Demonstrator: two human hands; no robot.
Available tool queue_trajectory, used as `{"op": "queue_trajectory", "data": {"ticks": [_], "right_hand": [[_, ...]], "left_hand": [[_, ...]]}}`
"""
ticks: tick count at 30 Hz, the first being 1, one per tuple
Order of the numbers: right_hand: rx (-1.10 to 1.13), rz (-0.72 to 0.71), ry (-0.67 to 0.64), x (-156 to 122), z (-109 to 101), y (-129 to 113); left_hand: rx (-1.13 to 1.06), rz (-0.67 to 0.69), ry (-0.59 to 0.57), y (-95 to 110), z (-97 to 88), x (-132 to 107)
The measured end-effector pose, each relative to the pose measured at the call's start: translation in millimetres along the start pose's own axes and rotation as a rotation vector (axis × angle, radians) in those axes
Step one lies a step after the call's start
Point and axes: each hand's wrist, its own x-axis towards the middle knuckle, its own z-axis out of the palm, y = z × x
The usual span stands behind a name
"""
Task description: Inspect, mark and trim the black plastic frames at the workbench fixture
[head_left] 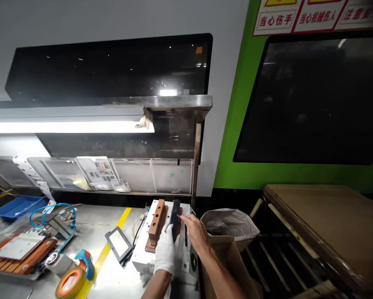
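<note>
A long black bar-shaped part (175,216) stands over the right side of a white fixture block (143,249). My left hand (165,250), in a white glove, grips the near end of that part. From the right comes my bare right hand (195,231), its fingers pinched together close to the part's side. A thin dark tip shows at those fingertips, too small to name. To the left of the black part, a brown block with round holes (157,220) is mounted on the same fixture.
A dark-framed panel (119,245) lies left of the fixture, near yellow tape on the bench. Farther left are a tape dispenser (70,282), an orange-brown fixture (24,257) and a blue tray (20,207). Right stand a lined bin (249,227) and a cardboard-topped stack (323,220).
</note>
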Motion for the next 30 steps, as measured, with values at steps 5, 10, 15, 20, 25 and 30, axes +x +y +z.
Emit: {"op": "queue_trajectory", "data": {"ticks": [5,10,15,20,25,30], "right_hand": [[0.038,-0.072,-0.077,-29.5,4.4,-5.5],[0.042,-0.09,-0.109,-34.4,6.1,-15.9],[0.015,-0.06,-0.109,-30.0,5.3,-18.3],[-0.002,-0.107,-0.146,-22.5,-2.6,-19.4],[-0.013,-0.103,-0.164,-23.2,-3.1,-20.8],[0.013,-0.049,-0.137,-20.3,5.5,-22.9]], "left_hand": [[-0.053,-0.026,0.065,-17.7,17.9,-25.7],[-0.026,0.015,0.152,-19.3,23.2,-30.5],[0.077,0.102,0.261,-19.3,23.4,-28.3],[0.064,0.093,0.279,-20.5,27.1,-23.7],[0.041,0.09,0.25,-21.5,26.2,-23.7],[0.04,0.023,0.174,-16.2,18.7,-21.6]]}}
